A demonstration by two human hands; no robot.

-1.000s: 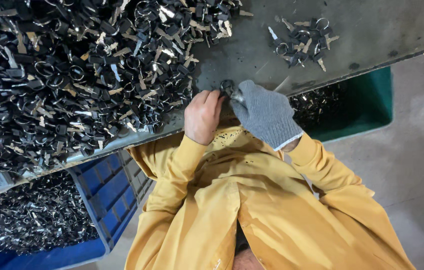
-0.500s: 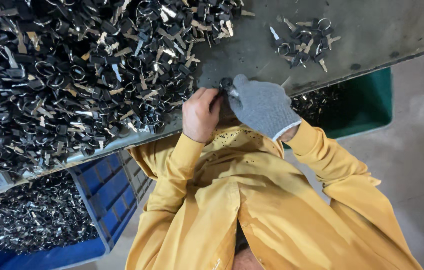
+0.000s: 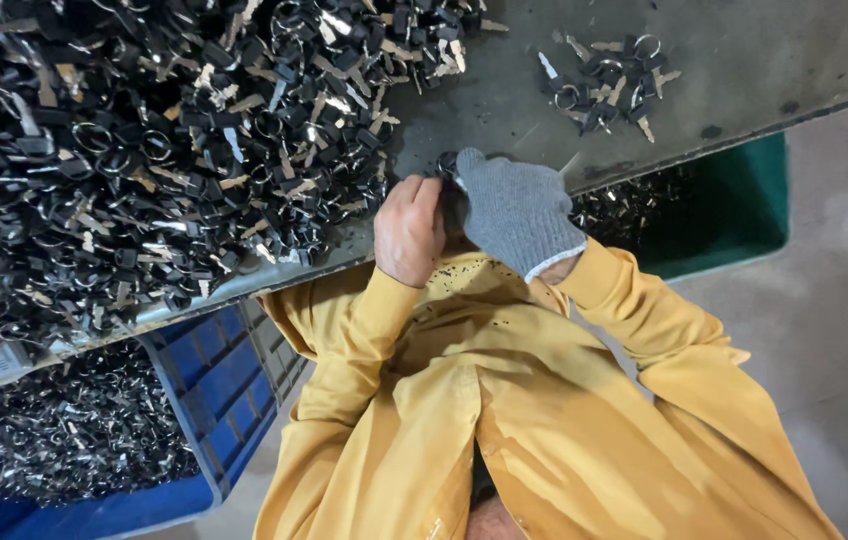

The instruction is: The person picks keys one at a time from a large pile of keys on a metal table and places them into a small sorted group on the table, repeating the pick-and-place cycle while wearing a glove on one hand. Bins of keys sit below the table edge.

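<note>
Both hands meet at the near edge of the counter [image 3: 504, 110], just as they did a second ago. The bare left hand [image 3: 410, 232] and the gloved right hand [image 3: 516, 210] have hardly shifted; they stay pressed close together over the same small dark piece with a ring [image 3: 447, 165], which sits between the fingertips right at the counter's edge. The left hand is curled, its fingers [image 3: 422, 192] pinched narrow on that piece. The right hand in its grey knit glove is also bent around it from the other side, though the glove hides how tightly it grips.

The one small change is that the fingers seem to have drawn a little closer over the piece, so less of it shows than half a second ago. My judgement is that the work on this one piece is ongoing rather than finished: nothing has been set down or dropped.

The big heap of dark pieces and rings [image 3: 144, 150] covers the left part of the counter and looks unchanged. The small cluster [image 3: 609, 85] lies well apart on the right, with no new piece added. Below the counter, the blue crate [image 3: 214, 380] on the left holds shiny pieces, and the green bin [image 3: 734, 210] on the right holds more. The yellow sleeves [image 3: 644, 320] fill the lower view.
</note>
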